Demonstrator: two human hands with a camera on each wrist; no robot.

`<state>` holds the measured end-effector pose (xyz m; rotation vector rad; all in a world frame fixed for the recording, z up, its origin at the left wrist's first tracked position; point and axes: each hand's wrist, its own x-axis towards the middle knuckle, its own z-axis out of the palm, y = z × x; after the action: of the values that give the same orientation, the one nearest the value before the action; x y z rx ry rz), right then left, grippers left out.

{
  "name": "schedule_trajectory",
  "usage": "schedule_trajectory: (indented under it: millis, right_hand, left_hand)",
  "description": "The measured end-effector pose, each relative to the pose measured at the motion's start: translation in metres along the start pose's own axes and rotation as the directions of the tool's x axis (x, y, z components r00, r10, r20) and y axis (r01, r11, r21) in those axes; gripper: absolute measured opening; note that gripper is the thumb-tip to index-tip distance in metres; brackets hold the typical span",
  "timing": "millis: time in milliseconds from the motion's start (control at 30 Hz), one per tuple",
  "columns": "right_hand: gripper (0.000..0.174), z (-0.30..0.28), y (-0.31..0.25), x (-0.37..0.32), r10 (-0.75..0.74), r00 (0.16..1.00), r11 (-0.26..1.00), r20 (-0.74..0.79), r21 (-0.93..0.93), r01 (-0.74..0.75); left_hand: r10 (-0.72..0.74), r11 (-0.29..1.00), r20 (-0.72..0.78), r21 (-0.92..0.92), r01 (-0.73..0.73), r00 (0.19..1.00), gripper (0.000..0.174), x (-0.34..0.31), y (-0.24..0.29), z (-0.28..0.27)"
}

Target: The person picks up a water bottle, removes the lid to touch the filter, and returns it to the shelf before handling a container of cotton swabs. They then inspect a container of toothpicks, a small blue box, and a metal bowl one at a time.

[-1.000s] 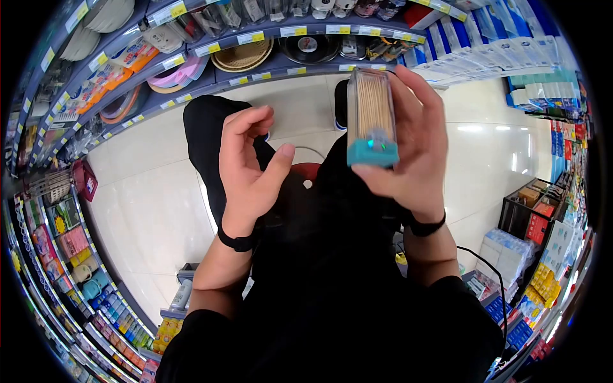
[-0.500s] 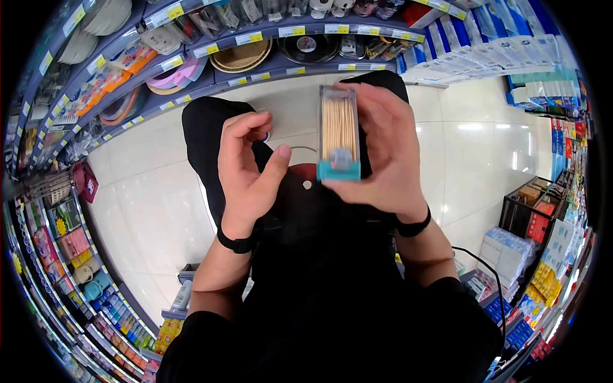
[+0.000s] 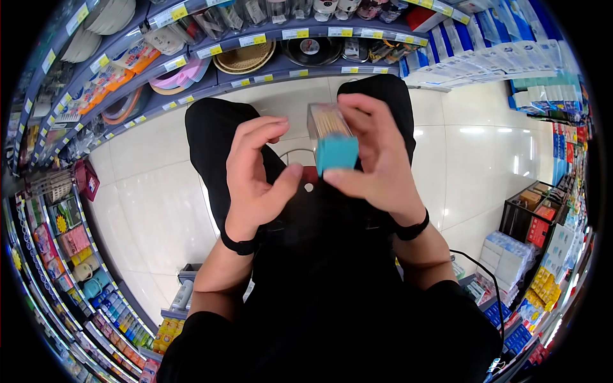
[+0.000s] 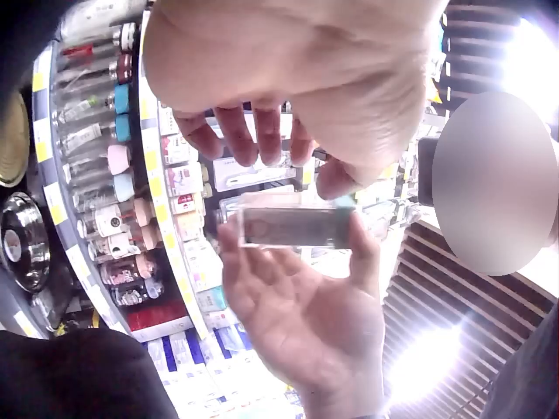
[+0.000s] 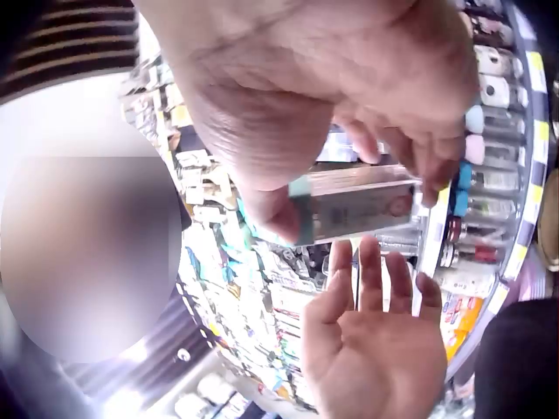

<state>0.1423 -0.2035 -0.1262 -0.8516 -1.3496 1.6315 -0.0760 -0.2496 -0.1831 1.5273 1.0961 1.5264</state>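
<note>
My right hand (image 3: 383, 167) grips a clear plastic box of toothpicks (image 3: 330, 121) by its ends, thumb at the teal end cap (image 3: 337, 153) and fingers at the far end. The cap tilts toward the head camera. To the left, my left hand (image 3: 255, 175) holds nothing, its fingers loosely bent and its palm facing the box. In the left wrist view the box (image 4: 297, 227) spans the right hand's thumb and fingertips. The right wrist view shows the box (image 5: 358, 205) above the left hand's upturned palm (image 5: 376, 349).
Shelves with baskets (image 3: 246, 56), black round pans (image 3: 311, 50) and bottles run along the front. Blue and white packages (image 3: 491, 54) stack at the front right. More goods line both sides. The knees (image 3: 223, 121) and a pale tiled floor (image 3: 472, 159) lie below the hands.
My right hand has brought the toothpick box leftward, closer to my left hand, and tipped its teal cap up toward the head camera. My left hand has shifted slightly right.
</note>
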Motion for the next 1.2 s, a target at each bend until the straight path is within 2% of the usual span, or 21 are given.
schedule_trajectory:
  millis: [33, 100, 133, 200, 233, 300, 367, 433, 500, 567, 633, 667, 733, 800, 833, 900, 967, 1000, 1067, 1167, 1200]
  right_hand:
    - [0.085, -0.003, -0.004, 0.001, 0.19, 0.982, 0.981, 0.012, 0.047, -0.191]
    - [0.079, -0.004, 0.001, -0.002, 0.326, 0.945, 0.942, 0.033, 0.066, -0.328]
    - [0.079, -0.003, 0.005, -0.003, 0.328, 0.944, 0.942, 0.039, 0.066, -0.33]
    - [0.077, -0.002, 0.012, -0.008, 0.358, 0.93, 0.929, 0.078, 0.072, -0.363]
    - [0.077, -0.004, 0.015, -0.009, 0.358, 0.93, 0.929, 0.08, 0.073, -0.364]
    - [0.077, -0.007, 0.021, -0.013, 0.281, 0.947, 0.96, 0.154, -0.031, -0.28]
    - [0.079, -0.009, 0.025, -0.015, 0.258, 0.957, 0.966, 0.136, -0.047, -0.254]
    - [0.079, -0.012, 0.022, -0.014, 0.225, 0.958, 0.974, 0.178, -0.06, -0.218]
    - [0.079, -0.013, 0.018, -0.012, 0.232, 0.954, 0.972, 0.19, -0.068, -0.223]
    - [0.078, -0.012, 0.015, -0.011, 0.239, 0.95, 0.971, 0.202, -0.078, -0.228]
    - [0.075, -0.011, 0.013, -0.009, 0.205, 0.953, 0.963, 0.224, -0.218, -0.156]
    - [0.075, -0.01, 0.012, -0.008, 0.202, 0.953, 0.963, 0.225, -0.22, -0.152]
    - [0.071, -0.012, 0.009, -0.007, 0.244, 0.932, 0.928, 0.267, -0.342, -0.145]
    - [0.07, -0.01, 0.008, -0.007, 0.242, 0.935, 0.92, 0.26, -0.367, -0.136]
    - [0.069, -0.009, 0.007, -0.006, 0.235, 0.938, 0.911, 0.253, -0.393, -0.122]
    - [0.065, -0.008, 0.008, -0.002, 0.107, 0.969, 0.916, 0.222, -0.4, -0.009]
    - [0.061, -0.009, 0.003, -0.002, 0.166, 0.969, 0.895, 0.185, -0.441, -0.069]
    - [0.055, -0.007, -0.002, 0.001, 0.201, 0.963, 0.904, 0.18, -0.412, -0.111]
    - [0.053, -0.009, -0.003, 0.003, 0.198, 0.964, 0.906, 0.177, -0.409, -0.111]
    - [0.051, -0.009, -0.003, 0.003, 0.219, 0.959, 0.906, 0.178, -0.402, -0.133]
    - [0.051, -0.009, -0.003, 0.002, 0.159, 0.972, 0.899, 0.17, -0.432, -0.071]
  left_hand:
    - [0.001, 1.0, 0.001, -0.001, -0.001, 1.0, 0.064, 0.002, 0.003, 0.001]
    - [0.064, 0.993, 0.168, 0.086, -0.079, 0.984, 0.079, 0.008, 0.015, 0.003]
    - [0.082, 0.986, 0.193, 0.125, -0.108, 0.978, 0.086, 0.009, 0.016, 0.004]
    - [0.059, 0.982, 0.183, 0.168, -0.09, 0.981, 0.082, 0.013, 0.023, 0.006]
    - [0.042, 0.975, 0.176, 0.206, -0.078, 0.983, 0.079, 0.015, 0.024, 0.007]
    - [-0.023, 0.986, 0.153, 0.165, -0.002, 0.988, 0.077, 0.012, 0.021, 0.005]
    - [-0.044, 0.998, 0.159, 0.052, 0.036, 0.986, 0.072, 0.01, 0.015, 0.0]
    - [-0.008, 1.0, 0.15, 0.017, 0.006, 0.989, 0.065, 0.011, 0.014, 0.0]
    - [-0.09, 0.987, 0.118, -0.12, 0.105, 0.989, 0.061, 0.009, 0.014, 0.001]
    - [-0.077, 0.991, 0.127, -0.102, 0.091, 0.989, 0.058, 0.011, 0.015, 0.001]
    - [-0.065, 0.993, 0.137, -0.087, 0.077, 0.988, 0.056, 0.01, 0.017, 0.0]
    - [-0.075, 0.994, 0.17, -0.06, 0.086, 0.983, 0.054, 0.009, 0.018, -0.002]
    - [-0.078, 0.995, 0.201, -0.038, 0.087, 0.977, 0.052, 0.007, 0.018, -0.004]
    - [-0.167, 0.98, 0.203, -0.07, 0.184, 0.965, 0.048, 0.004, 0.015, -0.006]
    - [-0.151, 0.983, 0.203, -0.076, 0.17, 0.967, 0.048, 0.005, 0.016, -0.006]
    - [-0.168, 0.981, 0.253, -0.052, 0.186, 0.953, 0.045, 0.012, 0.017, -0.004]
    - [-0.101, 0.995, 0.2, 0.015, 0.1, 0.975, 0.048, 0.014, 0.013, 0.001]
    - [-0.123, 0.992, 0.182, -0.013, 0.127, 0.976, 0.048, 0.014, 0.012, 0.003]
    - [-0.166, 0.984, 0.166, -0.036, 0.174, 0.972, 0.048, 0.013, 0.012, 0.005]
    - [-0.103, 0.994, 0.168, -0.006, 0.106, 0.98, 0.055, 0.015, 0.011, 0.005]
    - [-0.119, 0.991, 0.152, -0.042, 0.127, 0.981, 0.062, 0.014, 0.011, 0.007]
